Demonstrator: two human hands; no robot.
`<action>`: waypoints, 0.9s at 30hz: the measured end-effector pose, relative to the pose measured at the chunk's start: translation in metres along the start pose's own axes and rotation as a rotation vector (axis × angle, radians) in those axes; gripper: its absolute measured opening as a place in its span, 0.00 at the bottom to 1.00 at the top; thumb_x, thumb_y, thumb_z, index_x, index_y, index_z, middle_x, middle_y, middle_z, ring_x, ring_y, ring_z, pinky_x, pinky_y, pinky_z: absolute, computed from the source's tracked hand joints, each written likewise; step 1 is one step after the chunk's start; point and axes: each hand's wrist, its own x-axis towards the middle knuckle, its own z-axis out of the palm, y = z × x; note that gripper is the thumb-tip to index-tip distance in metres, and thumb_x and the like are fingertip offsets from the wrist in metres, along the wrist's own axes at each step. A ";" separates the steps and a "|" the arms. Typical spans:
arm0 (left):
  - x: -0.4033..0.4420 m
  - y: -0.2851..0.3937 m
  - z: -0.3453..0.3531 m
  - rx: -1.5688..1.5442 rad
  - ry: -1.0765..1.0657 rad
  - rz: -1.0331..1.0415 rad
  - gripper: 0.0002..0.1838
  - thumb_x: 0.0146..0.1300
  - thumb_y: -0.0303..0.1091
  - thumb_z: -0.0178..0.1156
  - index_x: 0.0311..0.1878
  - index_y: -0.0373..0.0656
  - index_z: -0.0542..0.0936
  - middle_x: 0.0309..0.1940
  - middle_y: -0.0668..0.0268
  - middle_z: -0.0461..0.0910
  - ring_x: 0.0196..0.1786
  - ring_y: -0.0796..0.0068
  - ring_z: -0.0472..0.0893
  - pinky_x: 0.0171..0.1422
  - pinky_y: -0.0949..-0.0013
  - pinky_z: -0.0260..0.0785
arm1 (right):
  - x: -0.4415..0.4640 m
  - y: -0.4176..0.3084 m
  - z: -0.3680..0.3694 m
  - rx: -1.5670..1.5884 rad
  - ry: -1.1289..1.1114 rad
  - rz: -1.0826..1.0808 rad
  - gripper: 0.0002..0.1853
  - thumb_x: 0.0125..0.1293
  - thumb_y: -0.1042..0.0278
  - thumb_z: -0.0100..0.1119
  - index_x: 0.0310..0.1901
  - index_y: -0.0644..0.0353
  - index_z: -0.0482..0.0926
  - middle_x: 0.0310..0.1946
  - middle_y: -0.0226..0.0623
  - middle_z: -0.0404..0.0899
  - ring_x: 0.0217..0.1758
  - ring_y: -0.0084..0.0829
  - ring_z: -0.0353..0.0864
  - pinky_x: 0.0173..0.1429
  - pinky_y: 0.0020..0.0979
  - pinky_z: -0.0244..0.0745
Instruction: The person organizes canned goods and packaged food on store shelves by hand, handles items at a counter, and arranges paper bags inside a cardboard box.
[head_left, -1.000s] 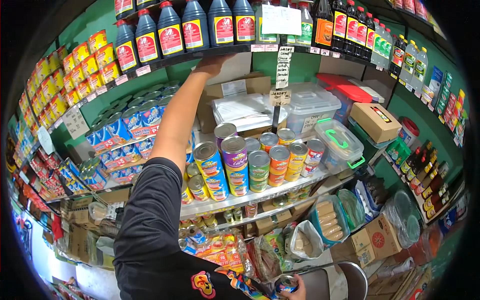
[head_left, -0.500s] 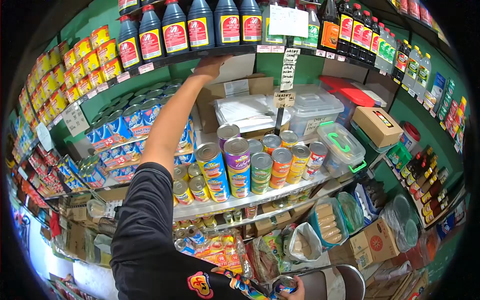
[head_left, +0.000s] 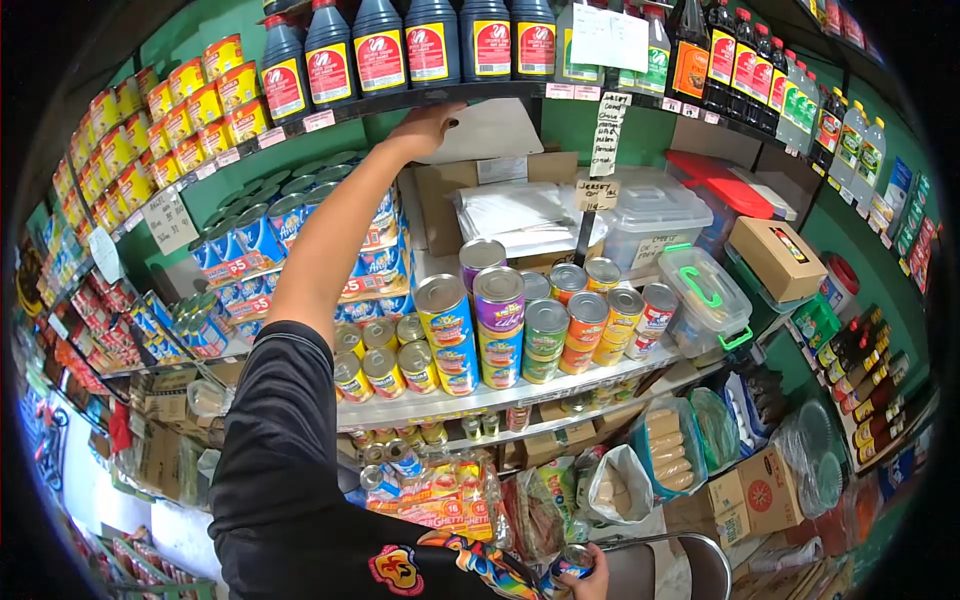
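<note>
The upper shelf [head_left: 372,106] carries soy sauce bottles [head_left: 380,55] that a bump from the left hand [head_left: 424,130], raised under its edge at a pale panel [head_left: 490,130], grip unclear, could unsettle. Below the shelf, a swinging forearm [head_left: 335,235] could topple stacked cans [head_left: 499,315]; well below, the right hand [head_left: 593,578] holds a blue-labelled can [head_left: 573,563] that a loosened hold might drop.

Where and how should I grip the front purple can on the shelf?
I'd probably grip the front purple can around its wall, just below the rim, coming from the front and above. It stands upright on another can, lid and front uncovered, while a blue-and-yellow stack stands close on its left.
</note>
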 end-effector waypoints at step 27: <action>0.012 -0.051 0.088 -0.049 -0.115 -0.411 0.29 0.65 0.49 0.61 0.62 0.37 0.78 0.74 0.50 0.66 0.73 0.51 0.69 0.75 0.55 0.64 | -0.020 0.006 -0.004 0.095 0.016 0.084 0.42 0.56 0.85 0.65 0.74 0.58 0.61 0.57 0.46 0.76 0.55 0.38 0.79 0.55 0.35 0.80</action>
